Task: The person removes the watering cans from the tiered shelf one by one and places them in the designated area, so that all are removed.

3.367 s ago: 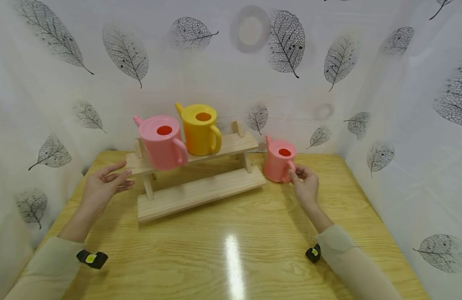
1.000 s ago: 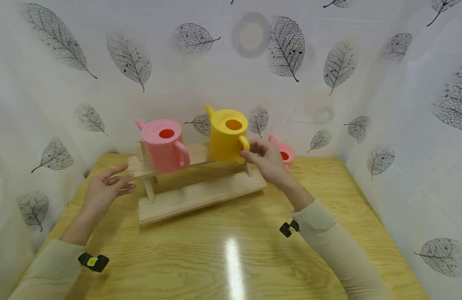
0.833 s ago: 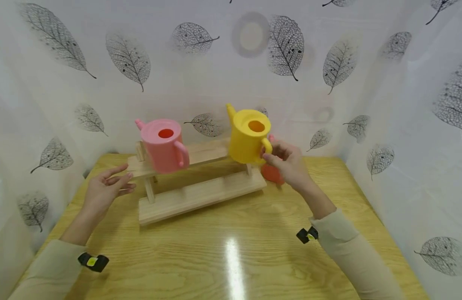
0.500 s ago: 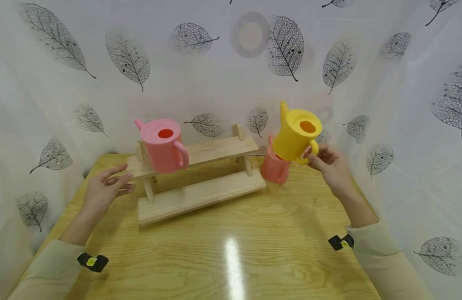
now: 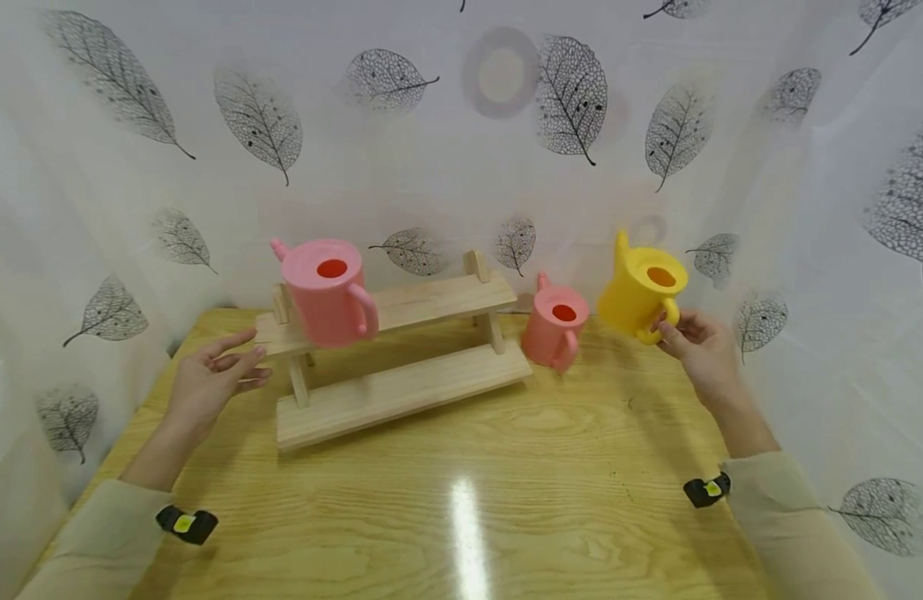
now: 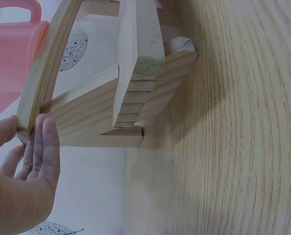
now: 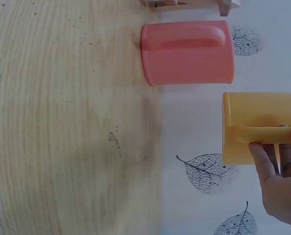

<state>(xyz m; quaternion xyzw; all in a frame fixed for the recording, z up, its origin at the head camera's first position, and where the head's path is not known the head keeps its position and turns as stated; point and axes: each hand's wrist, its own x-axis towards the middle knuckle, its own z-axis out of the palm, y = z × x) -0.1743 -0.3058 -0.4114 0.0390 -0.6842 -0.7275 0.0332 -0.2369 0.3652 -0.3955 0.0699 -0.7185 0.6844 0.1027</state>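
Note:
My right hand [image 5: 707,354] grips the handle of a yellow watering can [image 5: 637,287], held above the table at the right and leaning slightly. In the right wrist view its thumb and fingers are round that handle. My left hand [image 5: 207,387] is at the left end of a two-tier wooden shelf [image 5: 401,396]; in the left wrist view thumb and fingers [image 6: 50,142] pinch the corner of the upper board. On that board stands a large pink watering can [image 5: 319,300]. A smaller pink watering can [image 5: 555,333] stands on the table between the shelf and the yellow can.
The wood-grain table [image 5: 386,517] has a bright reflection near its front. A white curtain [image 5: 446,167] printed with dark leaves encloses the back and both sides. Black wrist cameras sit below both sleeves.
My right hand left the small pink watering can, took the yellow one off the upper board, and carried it right, past the pink one. The left hand stays at the shelf end.

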